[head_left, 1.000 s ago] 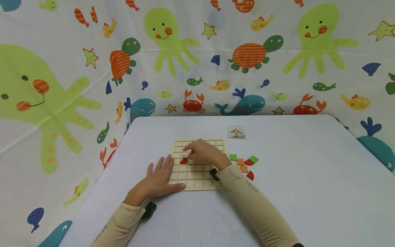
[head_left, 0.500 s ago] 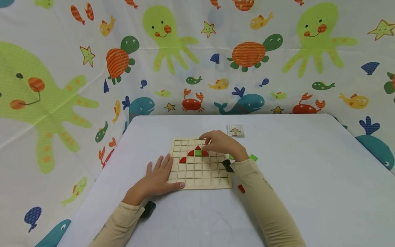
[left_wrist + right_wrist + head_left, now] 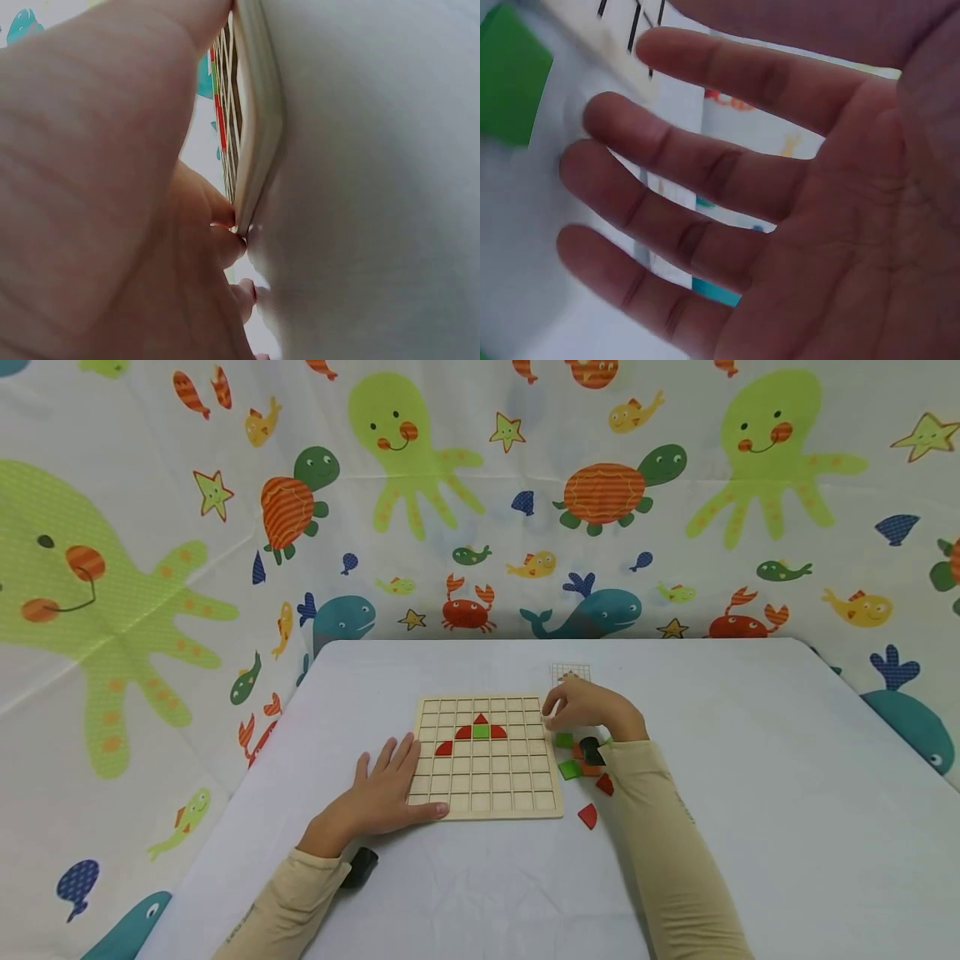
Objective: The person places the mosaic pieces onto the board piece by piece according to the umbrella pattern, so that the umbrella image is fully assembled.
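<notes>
A wooden grid board lies flat on the table with a red triangle, a green square and several red quarter-round pieces in its cells. My left hand rests spread along the board's left edge, thumb at the near left corner. Past the board's right edge hovers my right hand, fingers loosely bent with nothing between them. In the right wrist view a green piece shows beyond those fingertips. Loose green, orange and red pieces lie below the right hand.
A small card printed with a grid and figure lies behind the right hand, which partly covers it. The white table extends to both sides. A curtain with sea animals hangs behind it.
My right hand has moved right from over the board to beside it, uncovering the red and green pieces in the cells. The left hand has stayed in place.
</notes>
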